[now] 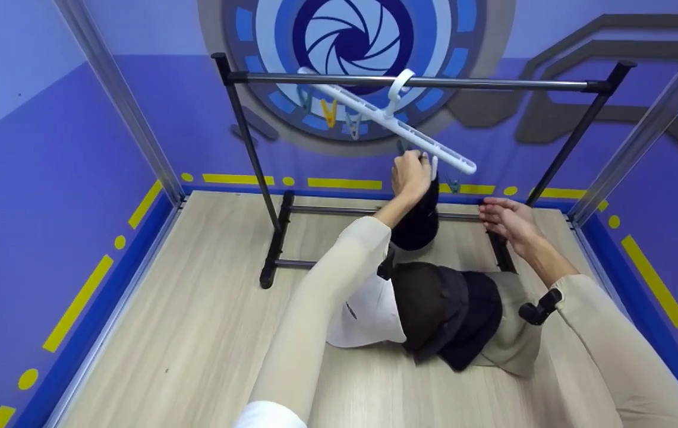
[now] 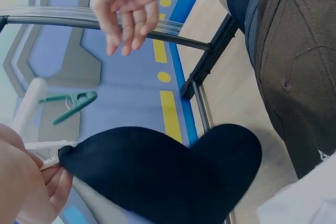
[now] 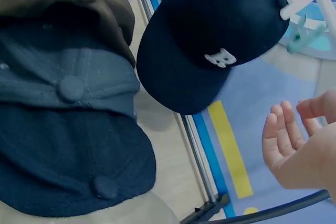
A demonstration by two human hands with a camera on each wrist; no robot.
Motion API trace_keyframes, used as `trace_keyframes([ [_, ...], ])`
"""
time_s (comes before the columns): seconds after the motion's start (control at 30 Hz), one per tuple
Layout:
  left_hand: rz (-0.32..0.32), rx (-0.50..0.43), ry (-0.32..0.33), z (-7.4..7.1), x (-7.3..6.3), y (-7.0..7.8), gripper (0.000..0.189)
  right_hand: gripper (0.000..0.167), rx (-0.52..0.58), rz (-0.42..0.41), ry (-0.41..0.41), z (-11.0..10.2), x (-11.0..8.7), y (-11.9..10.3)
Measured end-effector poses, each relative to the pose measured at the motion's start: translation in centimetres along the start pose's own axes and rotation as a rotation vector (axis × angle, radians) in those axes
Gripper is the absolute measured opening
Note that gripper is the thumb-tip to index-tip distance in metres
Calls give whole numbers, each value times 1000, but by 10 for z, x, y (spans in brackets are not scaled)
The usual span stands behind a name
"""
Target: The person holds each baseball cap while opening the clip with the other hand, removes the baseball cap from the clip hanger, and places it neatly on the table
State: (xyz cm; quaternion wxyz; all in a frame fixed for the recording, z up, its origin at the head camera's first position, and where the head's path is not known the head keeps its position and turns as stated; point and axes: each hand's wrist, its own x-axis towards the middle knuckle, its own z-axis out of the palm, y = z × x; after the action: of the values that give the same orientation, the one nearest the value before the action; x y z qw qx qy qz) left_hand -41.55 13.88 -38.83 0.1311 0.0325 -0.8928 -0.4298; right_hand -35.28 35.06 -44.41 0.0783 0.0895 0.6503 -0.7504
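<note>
A white clip hanger [image 1: 434,147] hangs by its hook from the rack's top bar, with several coloured clips along it. My left hand [image 1: 411,177] pinches a white clip [image 3: 297,4] under the hanger's near half. That clip meets the crown of a black cap [image 3: 210,30], which hangs below with a white emblem on its front. My right hand [image 1: 514,224] is held to the right of the cap, fingers loosely bent, touching nothing. A green clip [image 2: 73,106] dangles from the hanger's end, between the hands.
Overlapping caps lie on the wooden floor: a white cap [image 1: 368,315], a dark brown cap [image 1: 425,303], navy ones and a khaki cap [image 1: 520,348]. The rack's top bar [image 1: 505,84] and dark posts frame the space. Blue panel walls surround it.
</note>
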Motion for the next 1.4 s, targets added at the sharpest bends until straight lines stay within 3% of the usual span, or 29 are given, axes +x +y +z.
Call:
trace_keyframes([
  [0.13, 65, -68, -72, -1, -4, -2, 25, 20, -95, -136, -29, 5, 9, 0],
  [0.27, 143, -135, -158, -4, -13, -3, 20, 35, -366, -291, -24, 13, 17, 0],
  [0.37, 163, -166, -176, -5, -16, -1, 23, 48, -523, -352, -71, 20, 24, -6],
  [0.43, 169, -177, -162, -5, -17, 1, 28, 51, -569, -363, -114, 25, 28, -10],
  [0.53, 182, -166, -133, -5, -17, 3, 28, 50, -567, -350, -154, 30, 32, -14],
  [0.7, 193, -138, -115, -5, -15, 1, 22, 43, -533, -368, -151, 35, 31, -11],
  [0.9, 123, -158, -60, -4, -14, -3, 25, 39, -463, -354, -167, 39, 29, -4],
  [1.03, 91, -151, -22, -5, -14, -4, 15, 40, -473, -350, -146, 43, 28, -3],
  [1.23, 127, -144, -56, -7, -16, -2, 25, 42, -557, -420, -63, 45, 31, -10],
  [1.4, 148, -158, -123, -7, -20, 2, 26, 59, -636, -427, -172, 45, 33, -20],
])
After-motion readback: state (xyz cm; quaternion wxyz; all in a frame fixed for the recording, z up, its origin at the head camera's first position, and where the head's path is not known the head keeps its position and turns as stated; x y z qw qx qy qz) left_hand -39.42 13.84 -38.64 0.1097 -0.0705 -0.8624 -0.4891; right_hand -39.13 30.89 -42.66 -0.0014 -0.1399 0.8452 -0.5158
